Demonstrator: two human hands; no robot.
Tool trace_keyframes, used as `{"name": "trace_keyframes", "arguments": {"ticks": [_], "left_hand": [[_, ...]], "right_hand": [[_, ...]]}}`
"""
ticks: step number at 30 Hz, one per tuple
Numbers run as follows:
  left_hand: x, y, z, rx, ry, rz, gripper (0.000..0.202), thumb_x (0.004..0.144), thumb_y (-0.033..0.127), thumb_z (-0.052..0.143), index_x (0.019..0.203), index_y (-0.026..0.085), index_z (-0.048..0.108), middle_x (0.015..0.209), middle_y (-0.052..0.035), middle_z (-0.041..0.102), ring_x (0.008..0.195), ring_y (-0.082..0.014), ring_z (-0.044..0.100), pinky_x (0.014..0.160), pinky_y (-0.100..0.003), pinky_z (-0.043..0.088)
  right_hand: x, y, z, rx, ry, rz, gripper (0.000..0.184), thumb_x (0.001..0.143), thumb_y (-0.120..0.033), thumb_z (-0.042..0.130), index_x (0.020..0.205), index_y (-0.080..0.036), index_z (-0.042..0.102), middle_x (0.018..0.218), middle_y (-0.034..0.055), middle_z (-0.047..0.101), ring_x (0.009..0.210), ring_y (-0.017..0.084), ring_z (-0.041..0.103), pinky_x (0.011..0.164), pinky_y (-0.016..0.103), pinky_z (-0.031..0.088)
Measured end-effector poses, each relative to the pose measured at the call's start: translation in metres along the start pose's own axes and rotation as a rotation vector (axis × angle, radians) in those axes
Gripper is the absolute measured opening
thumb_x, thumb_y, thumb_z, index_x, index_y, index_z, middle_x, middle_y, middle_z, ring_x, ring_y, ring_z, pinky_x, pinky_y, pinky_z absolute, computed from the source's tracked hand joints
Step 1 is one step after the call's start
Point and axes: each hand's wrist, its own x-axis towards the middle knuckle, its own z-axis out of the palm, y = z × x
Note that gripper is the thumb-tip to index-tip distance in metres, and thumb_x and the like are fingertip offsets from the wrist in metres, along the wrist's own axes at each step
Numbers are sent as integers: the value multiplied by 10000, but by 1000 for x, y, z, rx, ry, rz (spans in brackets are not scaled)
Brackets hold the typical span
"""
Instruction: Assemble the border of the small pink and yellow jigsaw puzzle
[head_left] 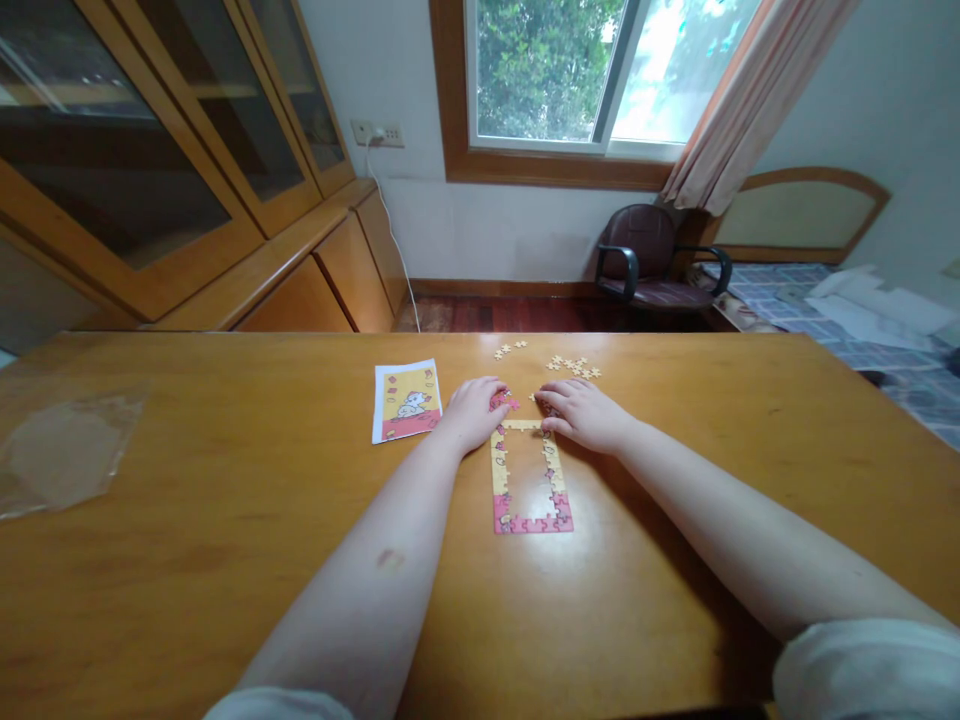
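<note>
A jigsaw border [562, 512] lies on the table, joined into a rectangle with pink pieces along the near side and yellow ones up the sides. Bare wood shows inside it. At its far left corner my left hand [471, 412] rests with fingers stretched forward, touching a cluster of loose pink pieces [507, 401]. My right hand [589, 414] lies low across from it, fingers extended over loose pieces and partly hiding them. A single small yellow piece [532, 397] sits between the hands. Left of my left hand is the reference picture [407, 403] of a white cartoon animal.
Loose pale pieces form one group [574, 366] beyond my right hand and a smaller group [510, 348] further left. A clear plastic bag [67, 445] lies on the wooden table [262, 560] at far left. Past the table stand a chair [649, 255] and a glass-door cabinet [247, 225].
</note>
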Motion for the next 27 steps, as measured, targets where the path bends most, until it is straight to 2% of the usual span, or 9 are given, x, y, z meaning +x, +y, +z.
{"name": "trace_keyframes", "arguments": {"ticks": [4, 9, 11, 13, 15, 21, 24, 27], "left_hand": [[0, 0, 0, 1, -1, -3, 382, 866, 340, 533, 1206, 179, 601, 1311, -86, 570, 1225, -251, 489, 1069, -390, 365], [0, 0, 0, -2, -4, -1, 382, 870, 345, 523, 1204, 177, 605, 1304, -88, 575, 1218, -251, 495, 1066, -392, 370], [0, 0, 1, -4, 0, 2, 377, 871, 349, 525, 1198, 179, 608, 1300, -88, 578, 1216, -248, 499, 1065, -390, 371], [0, -1, 2, -6, 8, 2, 376, 872, 359, 525, 1191, 181, 611, 1304, -88, 576, 1218, -250, 498, 1067, -392, 370], [0, -2, 3, -8, 15, 4, 379, 872, 369, 526, 1195, 186, 608, 1311, -85, 571, 1219, -252, 496, 1068, -396, 369], [1, -3, 4, -14, 23, 44, 368, 855, 312, 537, 1199, 198, 599, 1239, -69, 610, 1163, -242, 525, 1032, -379, 401], [1, -1, 3, -14, 17, 40, 356, 845, 289, 541, 1184, 202, 608, 1217, -62, 620, 1141, -243, 533, 1016, -382, 411], [1, 1, 1, -19, 6, 20, 357, 851, 327, 541, 1178, 203, 613, 1226, -65, 616, 1146, -248, 529, 1019, -396, 406]], "right_hand": [[-17, 1, -3, 19, -6, 2, 532, 933, -546, 385, 1289, -190, 558, 1298, 125, 568, 1160, 278, 523, 1021, 439, 345], [-21, -1, -6, 26, 37, 1, 431, 941, -495, 409, 1190, -215, 620, 1229, 97, 617, 1142, 254, 551, 1100, 497, 237], [-10, -1, -8, 32, 64, -2, 426, 949, -483, 396, 1168, -207, 635, 1241, 102, 611, 1164, 248, 541, 1105, 478, 250], [9, 1, -8, 46, 71, 6, 469, 947, -478, 398, 1223, -164, 610, 1294, 133, 577, 1213, 256, 508, 1074, 431, 323], [31, 4, -7, 59, 53, 27, 500, 948, -472, 392, 1284, -148, 572, 1374, 151, 512, 1248, 267, 483, 1068, 425, 343], [92, 10, 7, 14, -12, 48, 540, 954, -499, 347, 1421, -240, 428, 1557, 94, 246, 1413, 315, 237, 1117, 554, 205], [108, 12, 13, -13, -65, 71, 543, 953, -513, 333, 1438, -278, 398, 1547, 63, 277, 1417, 338, 209, 1104, 622, 150], [113, 17, 15, 3, -92, 68, 536, 961, -486, 330, 1452, -276, 368, 1526, 70, 324, 1404, 301, 262, 1107, 608, 161]]}}
